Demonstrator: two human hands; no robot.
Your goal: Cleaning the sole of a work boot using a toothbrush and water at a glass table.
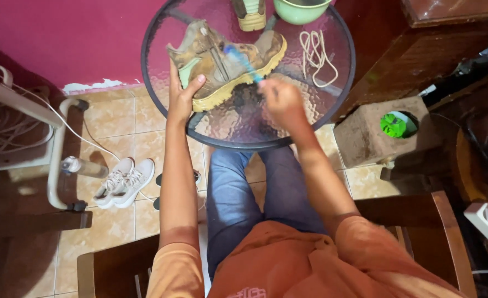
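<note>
Orange shirt (pixel 288 265), tiled floor (pixel 117 127), round glass table (pixel 244 118), magenta wall (pixel 62 38).

I have one view only, from the camera on the person's head, looking steeply down over their chest and lap. It sits close: the forearms fill the middle, the round glass table (pixel 332 105) lies at the far edge, tiled floor (pixel 111 121) runs to the left, and the wooden chair arm (pixel 409 207) sits near right.
</note>
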